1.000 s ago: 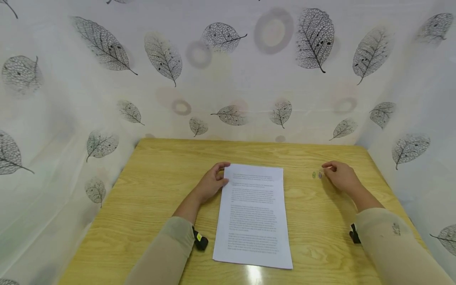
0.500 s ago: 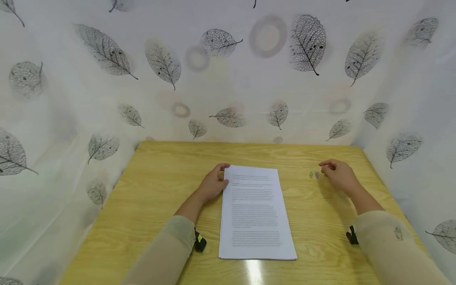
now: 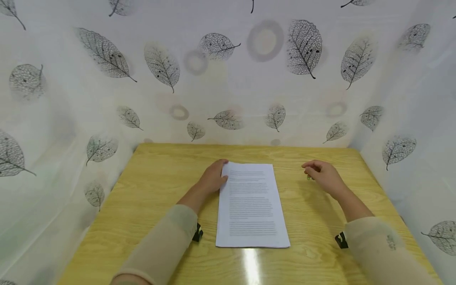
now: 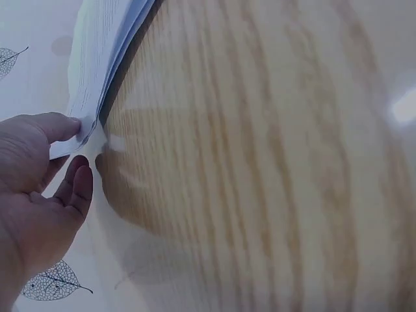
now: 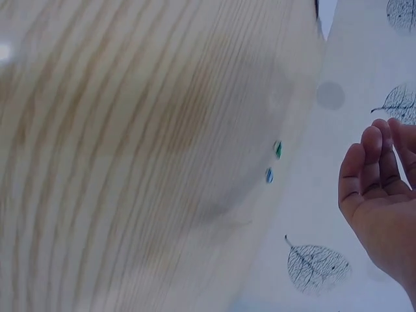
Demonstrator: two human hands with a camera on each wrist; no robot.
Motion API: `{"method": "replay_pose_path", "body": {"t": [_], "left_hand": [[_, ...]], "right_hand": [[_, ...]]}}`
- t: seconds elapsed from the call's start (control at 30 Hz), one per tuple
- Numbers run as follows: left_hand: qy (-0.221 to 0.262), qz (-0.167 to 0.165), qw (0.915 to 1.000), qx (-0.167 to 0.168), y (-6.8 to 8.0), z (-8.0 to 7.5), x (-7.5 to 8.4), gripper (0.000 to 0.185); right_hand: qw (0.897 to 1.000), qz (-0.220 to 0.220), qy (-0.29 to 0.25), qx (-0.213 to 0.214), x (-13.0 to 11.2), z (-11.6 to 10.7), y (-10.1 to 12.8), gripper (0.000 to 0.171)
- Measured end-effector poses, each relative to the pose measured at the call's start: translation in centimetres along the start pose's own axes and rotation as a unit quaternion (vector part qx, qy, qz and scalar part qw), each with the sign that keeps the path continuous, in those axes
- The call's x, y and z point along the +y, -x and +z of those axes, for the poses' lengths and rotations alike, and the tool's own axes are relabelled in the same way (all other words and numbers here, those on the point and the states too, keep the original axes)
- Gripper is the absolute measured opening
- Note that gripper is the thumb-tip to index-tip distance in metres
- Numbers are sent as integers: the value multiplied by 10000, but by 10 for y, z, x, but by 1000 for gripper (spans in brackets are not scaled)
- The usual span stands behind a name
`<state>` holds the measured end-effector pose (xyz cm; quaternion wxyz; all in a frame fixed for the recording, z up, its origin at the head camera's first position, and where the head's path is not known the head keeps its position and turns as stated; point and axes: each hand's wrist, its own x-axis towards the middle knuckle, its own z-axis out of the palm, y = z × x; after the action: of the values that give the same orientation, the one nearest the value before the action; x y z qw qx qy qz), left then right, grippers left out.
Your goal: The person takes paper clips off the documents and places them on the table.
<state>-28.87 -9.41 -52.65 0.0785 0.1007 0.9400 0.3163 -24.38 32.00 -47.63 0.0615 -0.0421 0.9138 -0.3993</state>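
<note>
Paper clips (image 5: 273,162), one green and one blue, lie side by side on the wooden table (image 3: 149,186) to the right of a printed stack of paper (image 3: 249,206), with a person's right hand (image 3: 322,176) hovering directly over them. In the head view that hand's fingers curl loosely downward and mostly hide the clips, so only a speck of green shows at the fingertips; the right wrist view shows the palm open, the fingers (image 5: 370,162) gently bent and holding nothing, clear of both clips. The left hand (image 3: 213,180) rests at the stack's far left corner, and the left wrist view shows its thumb (image 4: 62,127) on top of the corner and the fingers beneath, pinching the sheets and lifting that edge slightly off the table. Judged from this, the step in hand is picking up a clip, and it would go best if the right hand came down on just one of the pair, pinching it by thumb and forefinger without knocking its neighbour, while the left hand kept the sheets squared. Only the wrist views settle the details: the right one separates the two clips by colour and shows them untouched, and the left one reveals the several sheets in the stack and the lifted corner. The head view alone gives the whole layout, including the leaf-patterned curtain (image 3: 107,51) around the table.
</note>
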Motion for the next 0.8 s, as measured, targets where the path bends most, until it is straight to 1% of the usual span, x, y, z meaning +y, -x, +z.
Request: {"method": "replay_pose_path", "body": {"t": [0.1, 0.17, 0.27, 0.33, 0.43, 0.5, 0.6, 0.63, 0.7, 0.8], "left_hand": [[-217, -67, 9997, -25, -2, 2, 1, 67], [-340, -90, 9994, 36, -3, 3, 4, 65], [-614, -16, 9980, 166, -1, 6, 11, 56], [-941, 61, 9954, 161, 0, 9, 15, 48], [-1552, 185, 9877, -42, 3, 15, 21, 44], [-2066, 265, 9779, -191, 4, 20, 23, 43], [-2638, 412, 9635, -206, 8, 22, 26, 42], [-2758, 452, 9600, -174, 9, 21, 27, 41], [-2896, 512, 9557, -139, 12, 20, 31, 41], [-2907, 557, 9547, -294, 18, 17, 38, 43]], "right_hand": [[9998, -75, -127, -99, -9, 7, 1, 40], [9996, -109, -193, -150, -15, 11, 1, 38], [9994, -168, -242, -185, -22, 17, 3, 37], [9993, -191, -261, -198, -25, 21, 2, 37], [9991, -195, -242, -299, -27, 30, 0, 36], [9988, -175, -202, -421, -28, 36, -3, 36], [9978, -187, 9, -630, -33, 43, -5, 36], [9974, -199, 138, -674, -35, 46, -6, 35], [9961, -249, 415, -740, -41, 49, -6, 34], [9932, -368, 713, -848, -48, 52, -5, 32]]}}
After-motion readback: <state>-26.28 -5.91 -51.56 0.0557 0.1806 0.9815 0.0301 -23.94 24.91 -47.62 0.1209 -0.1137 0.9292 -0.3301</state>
